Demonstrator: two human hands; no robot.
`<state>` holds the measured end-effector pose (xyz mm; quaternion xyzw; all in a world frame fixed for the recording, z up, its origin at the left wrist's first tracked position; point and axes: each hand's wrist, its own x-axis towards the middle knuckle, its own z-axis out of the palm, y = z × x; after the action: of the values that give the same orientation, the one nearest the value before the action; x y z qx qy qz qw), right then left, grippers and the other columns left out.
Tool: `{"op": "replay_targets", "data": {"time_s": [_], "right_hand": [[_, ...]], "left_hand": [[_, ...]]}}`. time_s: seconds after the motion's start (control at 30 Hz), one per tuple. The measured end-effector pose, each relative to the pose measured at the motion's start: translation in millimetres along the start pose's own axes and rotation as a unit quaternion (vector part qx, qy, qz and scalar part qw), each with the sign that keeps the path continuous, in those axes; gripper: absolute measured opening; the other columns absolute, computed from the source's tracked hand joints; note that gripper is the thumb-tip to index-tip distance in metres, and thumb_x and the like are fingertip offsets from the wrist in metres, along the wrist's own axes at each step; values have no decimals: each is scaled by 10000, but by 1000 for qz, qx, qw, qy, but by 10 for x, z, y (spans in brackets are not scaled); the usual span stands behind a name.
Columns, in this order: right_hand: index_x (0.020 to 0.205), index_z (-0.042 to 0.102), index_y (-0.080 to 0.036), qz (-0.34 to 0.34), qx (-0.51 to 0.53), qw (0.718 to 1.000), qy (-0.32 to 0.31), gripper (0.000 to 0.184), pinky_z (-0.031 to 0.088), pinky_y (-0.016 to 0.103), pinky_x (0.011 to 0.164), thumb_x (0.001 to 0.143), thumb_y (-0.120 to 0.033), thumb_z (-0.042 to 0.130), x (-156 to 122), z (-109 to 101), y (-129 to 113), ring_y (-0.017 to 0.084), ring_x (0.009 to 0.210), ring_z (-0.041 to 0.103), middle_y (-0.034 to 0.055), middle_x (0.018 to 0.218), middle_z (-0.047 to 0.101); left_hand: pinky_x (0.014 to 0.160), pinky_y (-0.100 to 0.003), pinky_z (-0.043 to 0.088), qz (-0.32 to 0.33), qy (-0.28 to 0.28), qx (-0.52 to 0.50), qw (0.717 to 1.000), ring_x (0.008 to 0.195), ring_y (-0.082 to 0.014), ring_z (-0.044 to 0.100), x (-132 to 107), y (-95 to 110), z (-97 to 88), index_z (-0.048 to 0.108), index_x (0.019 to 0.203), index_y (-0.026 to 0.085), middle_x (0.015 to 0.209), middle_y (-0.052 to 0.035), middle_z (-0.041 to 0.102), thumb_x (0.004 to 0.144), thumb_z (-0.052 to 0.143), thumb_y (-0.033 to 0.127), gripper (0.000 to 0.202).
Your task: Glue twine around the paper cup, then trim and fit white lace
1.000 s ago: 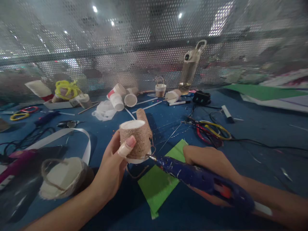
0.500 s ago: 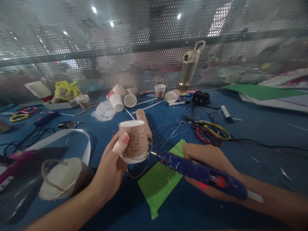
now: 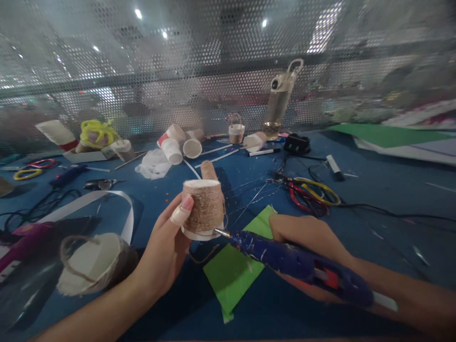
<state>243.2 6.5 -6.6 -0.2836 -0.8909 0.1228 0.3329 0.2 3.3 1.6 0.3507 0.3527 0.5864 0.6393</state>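
Brown twine wraps most of a small white paper cup, leaving a pale band bare along its bottom. My left hand is closed around the cup's left side, with a bandage on the thumb. In my right hand lies a dark blue hot glue gun with a white glue stick poking out of its back. Its metal nozzle meets the cup near the lower edge of the twine. Behind the cup a roll of twine shows in part. A loose twine end hangs below.
Green paper lies under the glue gun. A twine-handled basket stands at left, near a white strip. Scissors with cables are at right. Paper cups and a bottle stand at the back.
The cup has shifted slightly right and turned a little in my left hand. The nozzle has moved left along the cup's lower edge, and the glue gun's back end is slightly lower.
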Motion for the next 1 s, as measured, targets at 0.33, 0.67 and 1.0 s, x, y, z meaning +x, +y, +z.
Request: {"op": "replay_targets", "data": {"time_s": [0.33, 0.67, 1.0], "right_hand": [[720, 357, -236, 17, -1, 1000, 16, 288, 269, 207, 455, 751, -222, 643, 7, 10, 33, 69, 464, 360, -96, 595, 423], [676, 411, -230, 113, 71, 991, 14, 239, 328, 243, 463, 804, -187, 608, 25, -58, 0, 100, 491, 436, -54, 601, 474], [1096, 601, -320, 153, 193, 961, 123, 402, 569, 337, 808, 775, -254, 833, 126, 125, -44, 223, 967, 683, 9, 1085, 704]], "left_hand": [[1048, -386, 516, -2, -9, -40, 999, 1187, -268, 655, 8, 35, 5, 739, 1168, 211, 1129, -59, 762, 929, 645, 421, 331], [1084, -399, 479, 24, 14, -33, 999, 1153, -258, 676, 14, 47, 14, 748, 1139, 229, 1115, -31, 774, 935, 642, 412, 293], [1082, -394, 473, -36, -4, 18, 999, 1255, -291, 611, -10, -30, 63, 684, 1278, 193, 1250, -83, 727, 910, 679, 428, 437]]}}
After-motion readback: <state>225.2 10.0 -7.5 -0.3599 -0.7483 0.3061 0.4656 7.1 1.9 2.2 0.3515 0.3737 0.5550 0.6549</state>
